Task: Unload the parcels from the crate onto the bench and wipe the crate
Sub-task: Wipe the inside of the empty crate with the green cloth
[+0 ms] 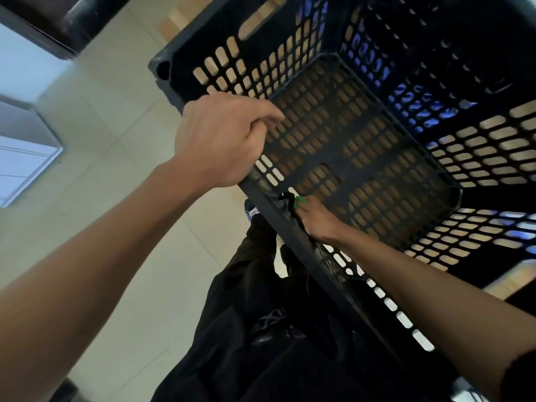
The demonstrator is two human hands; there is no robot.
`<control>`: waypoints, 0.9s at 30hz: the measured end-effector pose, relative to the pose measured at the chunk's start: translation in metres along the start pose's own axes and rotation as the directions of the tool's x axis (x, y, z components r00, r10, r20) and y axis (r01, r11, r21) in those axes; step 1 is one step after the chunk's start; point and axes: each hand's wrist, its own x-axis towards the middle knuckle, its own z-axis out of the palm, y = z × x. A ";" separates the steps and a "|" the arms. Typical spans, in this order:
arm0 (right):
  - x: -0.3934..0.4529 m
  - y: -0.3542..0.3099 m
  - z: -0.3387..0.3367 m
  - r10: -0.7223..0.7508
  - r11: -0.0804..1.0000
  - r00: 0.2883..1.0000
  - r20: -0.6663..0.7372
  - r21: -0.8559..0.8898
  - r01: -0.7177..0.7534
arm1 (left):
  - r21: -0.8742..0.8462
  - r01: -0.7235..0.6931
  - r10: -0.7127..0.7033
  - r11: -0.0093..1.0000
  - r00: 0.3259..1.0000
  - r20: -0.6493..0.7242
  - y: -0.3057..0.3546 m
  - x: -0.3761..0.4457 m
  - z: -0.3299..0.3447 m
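Observation:
A black perforated plastic crate fills the upper right of the head view, and nothing lies inside it. Light wood of the bench shows through its holes. My left hand grips the crate's near rim, fingers curled over the edge. My right hand reaches inside, low against the near wall, and holds a small green thing, mostly hidden under the fingers. No parcels are in view.
Pale floor tiles spread to the left of the crate. My dark trousers and a blue shoe stand right below the crate's near edge. Dark furniture sits at the top left.

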 end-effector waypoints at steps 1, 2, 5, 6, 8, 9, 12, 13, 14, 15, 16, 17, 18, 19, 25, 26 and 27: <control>0.002 0.001 0.001 0.016 0.999 1.000 0.013 0.033 -0.016 | 0.005 -0.003 0.003 1.000 1.000 0.001 -0.001 0.000 0.000; 0.000 0.001 0.001 0.008 0.999 1.000 0.021 0.048 -0.009 | 0.006 -0.006 0.006 1.000 1.000 -0.001 -0.002 0.001 0.001; -0.004 0.003 0.002 -0.001 0.989 1.000 -0.003 0.149 0.001 | -0.003 -0.009 0.009 1.000 1.000 -0.024 -0.004 0.001 0.003; -0.005 0.000 0.001 -0.005 0.985 1.000 -0.018 0.174 0.008 | -0.013 -0.010 0.010 1.000 0.999 -0.038 -0.005 0.001 0.003; -0.006 -0.007 -0.003 -0.016 0.978 0.999 -0.049 0.206 0.026 | -0.058 -0.019 0.015 0.998 0.997 -0.079 -0.005 0.000 0.004; -0.009 -0.012 -0.005 -0.039 0.974 0.997 -0.060 0.221 0.051 | -0.083 -0.027 0.019 0.996 0.994 -0.104 -0.005 -0.001 0.005; -0.022 -0.025 -0.010 -0.116 0.930 0.986 -0.119 0.336 0.150 | -0.138 -0.053 0.029 0.989 0.984 -0.175 -0.006 -0.002 0.007; -0.029 -0.030 -0.013 -0.138 0.905 0.980 -0.144 0.383 0.184 | -0.153 -0.059 0.029 0.987 0.981 -0.191 -0.006 -0.002 0.008; -0.038 -0.035 -0.015 -0.161 0.869 0.973 -0.162 0.443 0.218 | -0.166 -0.066 0.031 0.984 0.978 -0.206 -0.007 -0.003 0.009; -0.046 -0.040 -0.018 -0.186 0.824 0.967 -0.172 0.508 0.249 | -0.179 -0.082 0.040 0.980 0.973 -0.226 -0.008 -0.003 0.010; -0.053 -0.045 -0.020 -0.214 0.772 0.961 -0.175 0.572 0.277 | -0.193 -0.104 0.053 0.976 0.966 -0.252 -0.008 -0.003 0.011; -0.059 -0.050 -0.024 -0.245 0.716 0.953 -0.176 0.631 0.300 | -0.207 -0.128 0.065 0.970 0.956 -0.286 -0.009 -0.004 0.012; -0.065 -0.055 -0.027 -0.274 0.648 0.945 -0.178 0.692 0.318 | -0.223 -0.153 0.075 0.963 0.943 -0.324 -0.010 -0.004 0.012; -0.072 -0.060 -0.030 -0.294 0.569 0.939 -0.178 0.757 0.322 | -0.240 -0.177 0.080 0.955 0.927 -0.366 -0.010 -0.005 0.014; -0.073 -0.098 -0.034 -0.381 0.496 0.887 -0.259 0.753 0.433 | -0.237 -0.290 0.123 0.927 0.833 -0.539 -0.017 -0.004 0.022; -0.068 -0.107 -0.033 -0.411 0.565 0.873 -0.262 0.679 0.470 | -0.212 -0.313 0.149 0.926 0.818 -0.555 -0.018 -0.004 0.023; -0.063 -0.115 -0.032 -0.450 0.603 0.856 -0.254 0.621 0.501 | -0.185 -0.332 0.175 0.925 0.804 -0.568 -0.019 -0.003 0.024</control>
